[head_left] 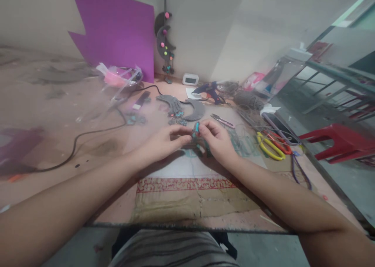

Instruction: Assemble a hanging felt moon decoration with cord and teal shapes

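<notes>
Over the middle of the table, my left hand (172, 141) and my right hand (217, 139) meet at a small turquoise and grey piece (196, 128), too small to name exactly. My right thumb and finger pinch its turquoise part. On its other side, my left thumb and forefinger are closed at the grey end. Just beyond lie grey crescent shapes (195, 110) with grey strands and turquoise bits (177, 115). Behind my right hand rests a pair of small thread snips (223, 121).
Yellow-handled pliers (270, 146), orange-handled pliers (278, 142) and a phone (281, 128) lie at right. A glue gun (208, 91), small white clock (190, 79) and grey yarn (247, 101) stand behind. A black cord (75, 142) crosses the left side. A red stool (340, 142) stands beyond the table edge.
</notes>
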Tool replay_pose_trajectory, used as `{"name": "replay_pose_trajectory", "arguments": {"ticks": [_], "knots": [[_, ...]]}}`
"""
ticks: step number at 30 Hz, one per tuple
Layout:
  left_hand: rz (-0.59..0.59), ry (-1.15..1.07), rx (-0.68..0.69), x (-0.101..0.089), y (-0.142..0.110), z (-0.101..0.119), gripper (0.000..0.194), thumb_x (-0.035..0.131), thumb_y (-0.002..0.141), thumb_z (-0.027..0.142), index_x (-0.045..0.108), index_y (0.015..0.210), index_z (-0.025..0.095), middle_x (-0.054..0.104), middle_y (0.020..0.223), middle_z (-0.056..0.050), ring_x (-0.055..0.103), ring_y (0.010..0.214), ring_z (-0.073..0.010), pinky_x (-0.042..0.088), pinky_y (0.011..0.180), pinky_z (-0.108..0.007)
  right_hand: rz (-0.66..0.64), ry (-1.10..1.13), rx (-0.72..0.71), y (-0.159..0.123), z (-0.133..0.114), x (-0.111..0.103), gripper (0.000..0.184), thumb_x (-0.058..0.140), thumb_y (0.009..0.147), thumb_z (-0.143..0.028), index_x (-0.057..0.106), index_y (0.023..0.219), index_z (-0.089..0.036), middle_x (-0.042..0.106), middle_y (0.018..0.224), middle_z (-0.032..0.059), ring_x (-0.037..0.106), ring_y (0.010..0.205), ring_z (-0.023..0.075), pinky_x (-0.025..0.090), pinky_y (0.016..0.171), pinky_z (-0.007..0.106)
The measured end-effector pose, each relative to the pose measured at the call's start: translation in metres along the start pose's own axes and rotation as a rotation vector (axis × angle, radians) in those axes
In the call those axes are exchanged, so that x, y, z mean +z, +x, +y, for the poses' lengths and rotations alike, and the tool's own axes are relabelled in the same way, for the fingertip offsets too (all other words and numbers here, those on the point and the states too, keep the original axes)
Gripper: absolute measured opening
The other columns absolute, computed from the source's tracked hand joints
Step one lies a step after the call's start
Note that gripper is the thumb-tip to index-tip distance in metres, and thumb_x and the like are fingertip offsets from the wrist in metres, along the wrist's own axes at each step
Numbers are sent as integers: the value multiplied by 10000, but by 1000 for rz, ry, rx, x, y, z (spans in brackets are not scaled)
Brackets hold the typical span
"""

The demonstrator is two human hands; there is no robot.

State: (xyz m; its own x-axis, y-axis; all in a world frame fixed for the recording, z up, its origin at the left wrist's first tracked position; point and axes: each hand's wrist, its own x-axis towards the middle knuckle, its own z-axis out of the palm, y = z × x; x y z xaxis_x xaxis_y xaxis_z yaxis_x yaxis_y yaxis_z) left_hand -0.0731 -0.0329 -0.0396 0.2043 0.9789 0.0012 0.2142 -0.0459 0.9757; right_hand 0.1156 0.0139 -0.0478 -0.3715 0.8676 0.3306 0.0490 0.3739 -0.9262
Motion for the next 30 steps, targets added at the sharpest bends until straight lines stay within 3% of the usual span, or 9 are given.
{"name": "replay_pose_trajectory", "arguments": {"ticks": [3,7,9,14,19,22,25,28,30], "knots": [[5,-49,-26,0,-3,3,342,644,893,418,708,1152,203,749,942,-89,706,846,-222,561,628,-292,-5,9,4,0,0,0,389,640,874,-578,583,753,-213,572,725,-3,545,716,147,477,711,288],[-28,0,-21,-1,-1,-1,412,725,826,363,682,1203,203,727,1160,-111,692,1033,-248,584,745,-326,18,24,47,0,-1,0,421,650,843,-623,564,754,-220,553,703,-13,525,686,145,466,687,286],[-31,25,0,0,2,-4,410,748,797,330,686,1175,185,730,1157,-112,686,1051,-245,581,799,-345,26,34,56,0,-1,0,425,657,834,-628,561,756,-222,554,702,-13,520,683,146,458,685,288],[18,-15,0,2,1,-5,185,673,859,318,729,975,184,755,913,-75,695,819,-198,558,657,-296,22,40,49,1,0,-1,429,656,839,-626,558,755,-217,559,701,-12,518,677,141,449,672,277],[46,56,-80,-7,-2,-2,314,631,894,458,710,1083,220,719,770,-51,619,564,-164,416,434,-246,26,-22,36,4,7,-2,462,540,905,-659,612,823,-210,601,731,8,562,715,152,486,684,283],[126,348,158,-15,0,3,227,615,916,397,738,1001,227,731,850,-45,669,753,-196,515,644,-308,16,43,51,6,13,-2,480,494,939,-643,616,1118,-215,674,877,38,605,762,153,512,728,300],[189,643,455,-20,0,7,176,615,926,321,755,958,219,735,993,-55,654,949,-219,493,874,-372,-28,76,-13,4,14,-2,514,545,941,-587,504,1329,-253,667,1160,83,644,909,167,525,858,346],[214,719,552,-21,-2,9,196,568,960,284,744,1006,213,727,1018,-60,649,963,-203,487,880,-356,-105,8,-129,0,11,-2,522,614,920,-539,489,1349,-268,609,1317,107,629,1070,205,498,977,407],[249,712,583,-20,-4,8,190,558,965,254,734,1026,219,723,1038,-54,652,970,-187,491,880,-335,-126,-54,-187,-3,9,-1,476,646,913,-494,513,1305,-259,642,1265,101,624,1102,215,484,1006,421]]}}
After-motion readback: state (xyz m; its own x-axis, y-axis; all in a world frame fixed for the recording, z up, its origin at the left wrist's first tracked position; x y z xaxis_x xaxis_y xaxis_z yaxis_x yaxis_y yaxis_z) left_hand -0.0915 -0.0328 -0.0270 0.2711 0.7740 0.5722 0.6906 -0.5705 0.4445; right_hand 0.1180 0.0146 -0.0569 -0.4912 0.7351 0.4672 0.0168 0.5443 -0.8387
